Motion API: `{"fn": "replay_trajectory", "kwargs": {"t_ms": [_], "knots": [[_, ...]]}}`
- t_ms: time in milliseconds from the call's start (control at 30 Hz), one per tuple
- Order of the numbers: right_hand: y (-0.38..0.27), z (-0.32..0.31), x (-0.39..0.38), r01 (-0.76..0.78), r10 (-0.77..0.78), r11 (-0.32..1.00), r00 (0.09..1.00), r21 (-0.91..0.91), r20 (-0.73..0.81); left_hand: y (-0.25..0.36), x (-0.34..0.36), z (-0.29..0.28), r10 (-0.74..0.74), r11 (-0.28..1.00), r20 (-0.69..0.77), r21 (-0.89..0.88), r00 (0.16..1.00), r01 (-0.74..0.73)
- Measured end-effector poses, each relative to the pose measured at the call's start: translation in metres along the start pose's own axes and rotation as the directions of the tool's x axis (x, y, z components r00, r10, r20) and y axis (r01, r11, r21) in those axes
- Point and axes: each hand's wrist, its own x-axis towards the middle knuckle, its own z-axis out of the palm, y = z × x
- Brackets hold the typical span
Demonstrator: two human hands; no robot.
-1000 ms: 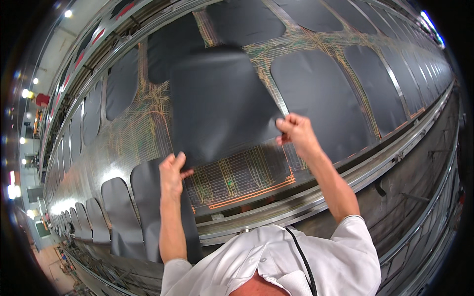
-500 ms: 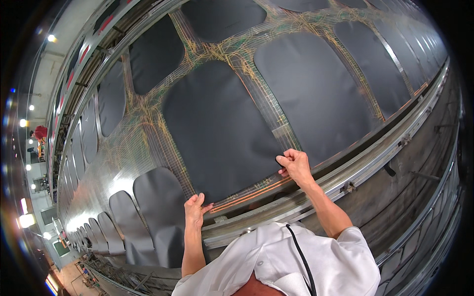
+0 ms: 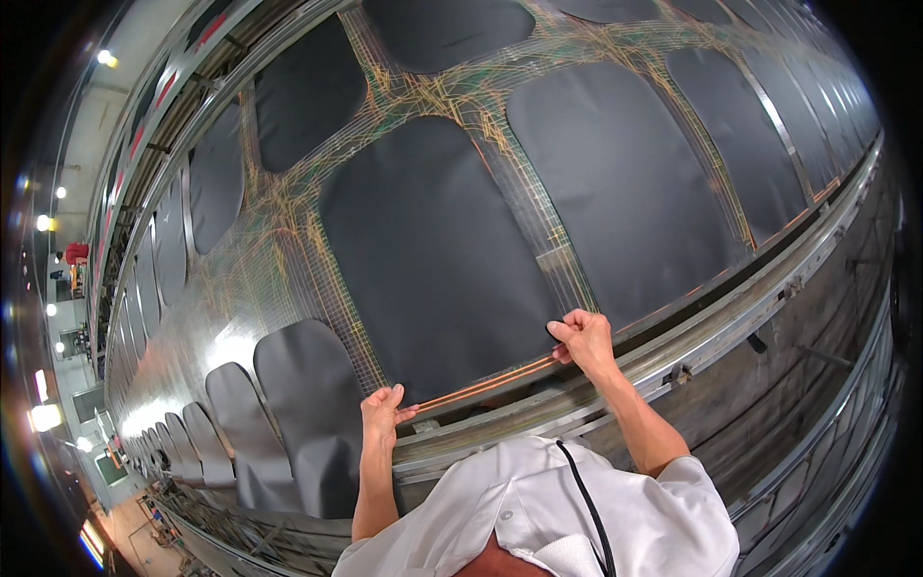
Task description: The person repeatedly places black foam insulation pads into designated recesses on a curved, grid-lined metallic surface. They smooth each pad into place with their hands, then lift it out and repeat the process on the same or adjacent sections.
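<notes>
"What sort of place is this?"

"An industrial workshop, more like a factory floor."

"What shows it?"

"The long metal table (image 3: pixel 226 288), for one: it stretches off both ways, carrying rows of matching dark sheets (image 3: pixel 433 260), with coloured lines (image 3: pixel 433 88) criss-crossing the surface between them."

"And around it?"

"Metal rails (image 3: pixel 707 356) run along the near edge, and off to the left several bright lamps (image 3: pixel 44 417) glow and a patch of tan floor (image 3: pixel 120 529) shows."

Looks smooth and matt, like vinyl or rubber, on dark sheet (image 3: pixel 433 250). Gleams as glossy bare metal on counter (image 3: pixel 221 308). Looks scuffed and metallic along edge rail (image 3: pixel 726 330). Shows as matt cloth on white shirt (image 3: pixel 461 500).
</notes>
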Motion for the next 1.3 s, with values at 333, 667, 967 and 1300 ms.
{"fn": "replay_trajectory", "kwargs": {"t_ms": [333, 667, 967, 1300], "knots": [[0.002, 0.000, -0.005, -0.060, 0.060, 0.997, 0.998, -0.050, -0.002, -0.005, -0.006, 0.000, -0.033, 0.999, -0.048, 0.010, 0.998, 0.033], [-0.001, 0.002, -0.009, -0.096, 0.095, 0.990, 0.995, -0.103, -0.016, -0.003, -0.011, 0.001, -0.051, 0.999, -0.033, -0.009, 0.998, 0.050], [0.003, 0.001, -0.011, -0.084, 0.084, 0.991, 0.996, -0.106, -0.007, -0.010, -0.009, -0.002, -0.037, 0.996, 0.006, -0.082, 0.999, 0.037], [0.000, 0.003, -0.012, -0.082, 0.083, 0.991, 0.997, -0.102, 0.006, -0.012, -0.005, -0.008, -0.051, 0.998, 0.016, -0.024, 0.999, 0.051]]}}
